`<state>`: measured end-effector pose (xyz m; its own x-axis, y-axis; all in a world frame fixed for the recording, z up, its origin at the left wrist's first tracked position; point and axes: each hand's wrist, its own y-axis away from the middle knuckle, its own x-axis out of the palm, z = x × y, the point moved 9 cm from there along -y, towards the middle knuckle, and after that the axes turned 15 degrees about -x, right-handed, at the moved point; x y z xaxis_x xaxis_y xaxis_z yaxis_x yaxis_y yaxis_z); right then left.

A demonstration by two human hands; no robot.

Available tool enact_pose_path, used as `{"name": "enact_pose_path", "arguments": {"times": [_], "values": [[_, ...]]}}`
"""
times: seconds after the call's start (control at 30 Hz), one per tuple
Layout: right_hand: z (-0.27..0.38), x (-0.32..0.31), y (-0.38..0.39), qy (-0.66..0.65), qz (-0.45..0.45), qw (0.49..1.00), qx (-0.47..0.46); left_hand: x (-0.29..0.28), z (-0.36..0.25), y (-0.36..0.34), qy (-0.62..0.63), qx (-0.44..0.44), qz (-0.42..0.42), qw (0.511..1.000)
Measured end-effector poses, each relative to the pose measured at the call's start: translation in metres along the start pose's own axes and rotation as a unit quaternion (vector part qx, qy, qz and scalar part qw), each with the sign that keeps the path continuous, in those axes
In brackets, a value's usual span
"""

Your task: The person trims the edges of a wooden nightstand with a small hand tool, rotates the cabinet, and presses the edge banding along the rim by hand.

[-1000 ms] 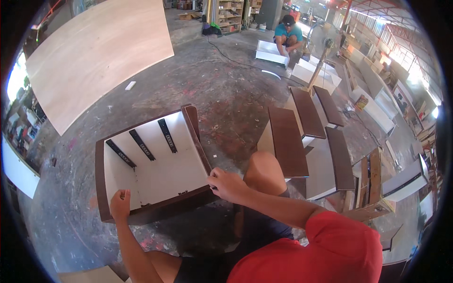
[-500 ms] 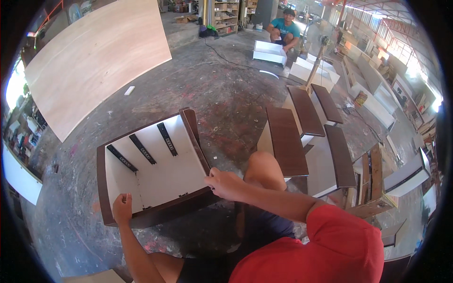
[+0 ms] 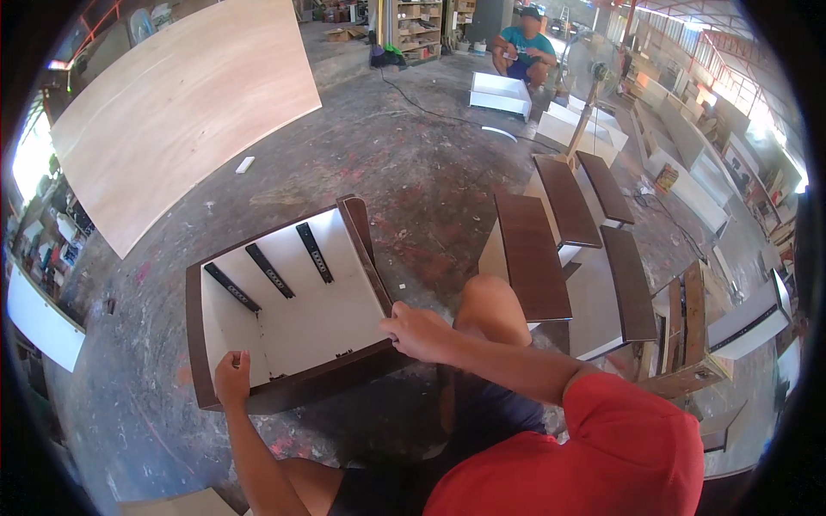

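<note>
A dark brown cabinet carcass (image 3: 198,335) lies on the floor before me, its open side up and its inside white. Black drawer slides (image 3: 270,271) run along its far inner wall. At the near right corner of the cabinet, my right hand (image 3: 419,334) is closed on the brown edge, the fingertips partly hidden. My left hand (image 3: 232,377) is held at the near left edge with its fingers curled together. Whatever that hand may pinch is too small or hidden to make out.
Drawers with brown fronts (image 3: 533,258) stand to the right of my knee. A large plywood sheet (image 3: 189,120) leans at the far left. Farther off, a person (image 3: 523,56) squats behind a white drawer (image 3: 501,95), near a standing fan (image 3: 599,73). A wooden crate (image 3: 680,327) sits at right.
The whole view has shifted slightly, while both my hands keep their places at the cabinet. The far person's hand has come up off the white drawer to the front of the body.
</note>
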<state>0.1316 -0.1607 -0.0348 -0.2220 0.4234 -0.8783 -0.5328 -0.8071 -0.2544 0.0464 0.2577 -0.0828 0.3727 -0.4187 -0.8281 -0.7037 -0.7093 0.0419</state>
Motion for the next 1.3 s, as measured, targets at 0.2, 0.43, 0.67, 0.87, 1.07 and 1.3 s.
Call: {"name": "enact_pose_path", "arguments": {"times": [0.2, 0.43, 0.67, 0.87, 1.07, 1.3], "values": [[-0.004, 0.011, 0.004, 0.024, 0.005, 0.999, 0.028, -0.004, -0.007, 0.009, -0.022, 0.010, -0.009, 1.000], [-0.006, 0.013, -0.001, -0.005, 0.043, 0.999, 0.023, 0.006, 0.014, -0.009, -0.047, 0.025, -0.014, 0.998], [-0.008, 0.006, -0.007, -0.041, 0.101, 0.993, 0.038, 0.005, 0.005, -0.008, -0.007, 0.018, -0.004, 1.000], [-0.006, 0.003, -0.004, -0.035, 0.086, 0.994, 0.053, 0.003, 0.010, -0.002, -0.015, -0.004, 0.001, 1.000], [-0.001, -0.002, -0.004, 0.009, 0.079, 0.996, 0.050, 0.005, 0.011, -0.003, -0.011, -0.010, 0.007, 1.000], [-0.001, 0.002, -0.007, 0.009, 0.084, 0.995, 0.059, 0.004, 0.009, -0.008, -0.018, -0.023, 0.015, 0.999]]}}
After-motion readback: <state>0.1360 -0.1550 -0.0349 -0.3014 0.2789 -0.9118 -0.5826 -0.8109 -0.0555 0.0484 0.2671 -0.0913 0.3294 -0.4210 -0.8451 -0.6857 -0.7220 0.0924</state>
